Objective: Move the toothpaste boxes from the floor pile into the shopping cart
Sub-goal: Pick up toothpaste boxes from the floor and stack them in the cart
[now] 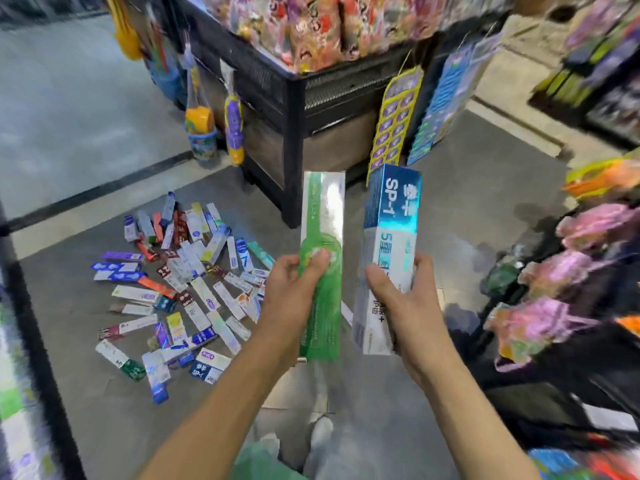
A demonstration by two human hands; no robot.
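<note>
Both hands (294, 289) (401, 299) outstretched, each gripping an upright toothpaste box (322, 237).

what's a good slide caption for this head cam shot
Left hand holds a green toothpaste box, right hand a blue SP-1 box, above the floor pile.

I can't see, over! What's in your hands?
Left hand holds green box. Right hand holds blue SP-1 box. Floor pile remains. Cart unseen.

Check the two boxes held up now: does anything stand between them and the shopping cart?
Cannot tell: no cart shows clearly in this view. The left hand grips the green box, the right hand the blue SP-1 box, both in open air above the floor pile.
</note>
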